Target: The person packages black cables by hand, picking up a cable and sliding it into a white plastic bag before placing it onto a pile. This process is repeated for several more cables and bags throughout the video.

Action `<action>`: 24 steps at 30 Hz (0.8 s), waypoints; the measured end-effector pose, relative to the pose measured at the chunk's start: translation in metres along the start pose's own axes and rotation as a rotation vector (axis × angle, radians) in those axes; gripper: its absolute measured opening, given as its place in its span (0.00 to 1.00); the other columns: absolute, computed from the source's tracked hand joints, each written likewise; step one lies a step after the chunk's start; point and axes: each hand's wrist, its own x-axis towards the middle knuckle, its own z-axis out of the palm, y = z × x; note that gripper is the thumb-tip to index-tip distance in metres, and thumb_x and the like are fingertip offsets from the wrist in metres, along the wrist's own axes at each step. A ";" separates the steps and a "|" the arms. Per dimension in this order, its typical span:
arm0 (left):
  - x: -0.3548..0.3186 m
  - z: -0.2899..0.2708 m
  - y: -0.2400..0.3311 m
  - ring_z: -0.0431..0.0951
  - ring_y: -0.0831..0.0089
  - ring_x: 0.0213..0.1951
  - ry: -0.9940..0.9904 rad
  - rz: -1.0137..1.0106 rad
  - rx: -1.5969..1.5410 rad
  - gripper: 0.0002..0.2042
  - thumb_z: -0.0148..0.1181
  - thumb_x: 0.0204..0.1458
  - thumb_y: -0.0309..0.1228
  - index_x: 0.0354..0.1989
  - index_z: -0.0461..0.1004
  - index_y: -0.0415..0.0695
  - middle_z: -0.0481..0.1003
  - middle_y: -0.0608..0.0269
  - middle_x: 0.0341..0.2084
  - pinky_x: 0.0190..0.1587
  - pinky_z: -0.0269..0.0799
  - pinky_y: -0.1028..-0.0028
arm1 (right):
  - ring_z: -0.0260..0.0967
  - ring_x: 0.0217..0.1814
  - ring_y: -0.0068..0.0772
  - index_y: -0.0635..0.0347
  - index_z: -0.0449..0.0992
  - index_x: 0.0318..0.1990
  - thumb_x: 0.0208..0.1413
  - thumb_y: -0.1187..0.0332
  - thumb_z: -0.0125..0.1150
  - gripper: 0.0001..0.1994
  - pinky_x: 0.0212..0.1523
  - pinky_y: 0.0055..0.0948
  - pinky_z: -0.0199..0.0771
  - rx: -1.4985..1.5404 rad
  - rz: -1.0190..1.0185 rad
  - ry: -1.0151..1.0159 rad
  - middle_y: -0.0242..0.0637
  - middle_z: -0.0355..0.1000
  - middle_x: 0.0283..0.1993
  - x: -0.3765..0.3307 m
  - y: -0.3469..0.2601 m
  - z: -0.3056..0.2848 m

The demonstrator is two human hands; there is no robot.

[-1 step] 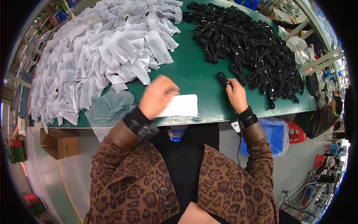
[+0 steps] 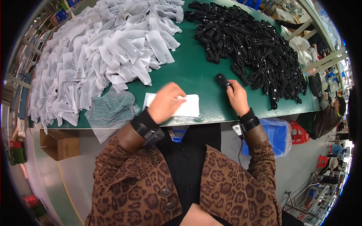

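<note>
A coiled black cable [image 2: 222, 80] is pinched in my right hand [image 2: 237, 98], over the green table [image 2: 203, 75]. Near the front edge lies a stack of flat white pieces [image 2: 191, 106], paper or small bags; I cannot tell which. My left hand [image 2: 167, 102] is over its left part, fingers curled and blurred. Whether they grip the top piece is unclear. To the left spreads a big heap of whitish translucent bags [image 2: 113, 49], some with dark contents showing. At the right is a pile of bundled black cables [image 2: 252, 45].
A striped green-grey cloth in a clear bag [image 2: 113, 109] lies at the table's front left. Below the table stand a cardboard box [image 2: 60, 145], a blue bin in plastic [image 2: 271, 137] and a red stool [image 2: 299, 132]. Another person [image 2: 327, 116] is at the far right.
My left hand has moved slightly right over the white stack, uncovering more of its left edge. My right hand, still holding the cable, has shifted slightly left.
</note>
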 end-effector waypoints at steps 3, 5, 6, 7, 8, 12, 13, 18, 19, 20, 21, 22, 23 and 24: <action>-0.008 0.037 0.007 0.76 0.60 0.36 -0.043 0.050 0.074 0.09 0.66 0.50 0.24 0.38 0.74 0.41 0.71 0.58 0.32 0.38 0.74 0.68 | 0.70 0.34 0.49 0.66 0.73 0.52 0.57 0.77 0.54 0.15 0.35 0.36 0.71 0.188 0.020 -0.066 0.49 0.69 0.36 -0.020 -0.030 0.001; -0.007 0.050 0.009 0.75 0.57 0.35 -0.064 0.068 0.205 0.08 0.65 0.51 0.24 0.38 0.74 0.42 0.70 0.58 0.31 0.37 0.73 0.67 | 0.70 0.33 0.48 0.66 0.73 0.52 0.57 0.77 0.54 0.15 0.35 0.35 0.71 0.160 -0.051 -0.043 0.48 0.69 0.36 -0.031 -0.043 0.000; -0.007 0.053 0.008 0.75 0.57 0.35 -0.069 0.073 0.201 0.08 0.65 0.51 0.24 0.38 0.74 0.42 0.70 0.58 0.31 0.37 0.73 0.67 | 0.70 0.32 0.48 0.66 0.73 0.53 0.57 0.78 0.54 0.16 0.34 0.35 0.71 0.140 -0.131 -0.024 0.48 0.68 0.36 -0.036 -0.049 0.000; -0.008 0.055 0.005 0.76 0.57 0.35 -0.084 0.029 0.197 0.08 0.65 0.51 0.24 0.38 0.74 0.42 0.71 0.58 0.31 0.36 0.73 0.67 | 0.70 0.32 0.47 0.65 0.73 0.53 0.56 0.78 0.54 0.16 0.34 0.34 0.71 0.120 -0.213 -0.006 0.47 0.68 0.36 -0.040 -0.054 -0.001; -0.008 0.056 0.002 0.76 0.57 0.35 -0.099 -0.015 0.195 0.07 0.65 0.51 0.24 0.37 0.74 0.41 0.71 0.58 0.31 0.36 0.73 0.67 | 0.70 0.32 0.47 0.65 0.73 0.53 0.56 0.78 0.54 0.16 0.34 0.34 0.71 0.118 -0.208 -0.002 0.47 0.68 0.36 -0.045 -0.059 -0.002; -0.010 0.056 -0.004 0.76 0.57 0.34 -0.079 -0.116 0.095 0.05 0.64 0.52 0.25 0.34 0.74 0.40 0.72 0.58 0.30 0.35 0.72 0.66 | 0.70 0.32 0.46 0.64 0.73 0.54 0.54 0.79 0.56 0.18 0.33 0.35 0.72 0.090 -0.229 -0.049 0.46 0.68 0.38 -0.057 -0.071 -0.007; -0.010 0.056 -0.004 0.76 0.57 0.33 -0.060 -0.149 0.047 0.05 0.64 0.52 0.25 0.33 0.74 0.39 0.72 0.58 0.29 0.35 0.72 0.66 | 0.70 0.32 0.45 0.63 0.73 0.54 0.53 0.79 0.57 0.19 0.33 0.35 0.72 0.064 -0.260 -0.054 0.45 0.68 0.38 -0.059 -0.071 -0.008; -0.006 0.049 0.009 0.75 0.54 0.33 -0.069 -0.333 -0.168 0.04 0.62 0.52 0.25 0.31 0.73 0.40 0.71 0.55 0.27 0.35 0.71 0.61 | 0.70 0.32 0.43 0.60 0.73 0.55 0.49 0.80 0.60 0.23 0.33 0.37 0.73 -0.048 -0.398 -0.037 0.42 0.68 0.39 -0.064 -0.075 -0.014; -0.006 0.048 0.011 0.75 0.56 0.32 -0.069 -0.336 -0.173 0.04 0.62 0.52 0.24 0.32 0.73 0.40 0.71 0.56 0.28 0.35 0.71 0.63 | 0.70 0.32 0.42 0.59 0.74 0.55 0.48 0.80 0.61 0.23 0.33 0.37 0.73 -0.075 -0.438 -0.024 0.41 0.68 0.39 -0.064 -0.076 -0.015; -0.005 0.047 0.012 0.75 0.58 0.31 -0.069 -0.339 -0.179 0.04 0.62 0.52 0.23 0.32 0.73 0.39 0.71 0.56 0.28 0.34 0.71 0.65 | 0.70 0.32 0.42 0.59 0.74 0.55 0.48 0.80 0.61 0.23 0.33 0.37 0.73 -0.078 -0.439 -0.021 0.41 0.68 0.39 -0.065 -0.077 -0.015; -0.006 0.047 0.013 0.75 0.59 0.30 -0.069 -0.342 -0.185 0.04 0.61 0.53 0.23 0.32 0.73 0.39 0.72 0.56 0.28 0.33 0.70 0.67 | 0.70 0.33 0.41 0.60 0.73 0.56 0.47 0.80 0.61 0.24 0.33 0.37 0.73 -0.101 -0.455 -0.030 0.40 0.68 0.38 -0.066 -0.077 -0.015; -0.008 0.048 0.013 0.75 0.59 0.30 -0.069 -0.339 -0.186 0.04 0.61 0.53 0.23 0.32 0.73 0.39 0.72 0.56 0.28 0.33 0.70 0.67 | 0.70 0.33 0.40 0.60 0.73 0.57 0.47 0.79 0.62 0.25 0.34 0.37 0.73 -0.124 -0.471 -0.039 0.39 0.67 0.38 -0.067 -0.076 -0.015; -0.011 0.050 0.011 0.75 0.59 0.30 -0.055 -0.263 -0.104 0.03 0.61 0.53 0.22 0.33 0.72 0.39 0.72 0.56 0.29 0.34 0.70 0.67 | 0.70 0.34 0.39 0.60 0.72 0.57 0.46 0.79 0.63 0.26 0.34 0.36 0.74 -0.147 -0.486 -0.048 0.38 0.67 0.37 -0.067 -0.076 -0.014; -0.013 0.052 0.011 0.74 0.59 0.30 -0.040 -0.189 -0.023 0.03 0.60 0.53 0.21 0.34 0.72 0.39 0.71 0.56 0.29 0.34 0.70 0.68 | 0.70 0.34 0.39 0.60 0.72 0.57 0.46 0.79 0.63 0.26 0.34 0.36 0.74 -0.150 -0.488 -0.047 0.38 0.67 0.37 -0.068 -0.076 -0.014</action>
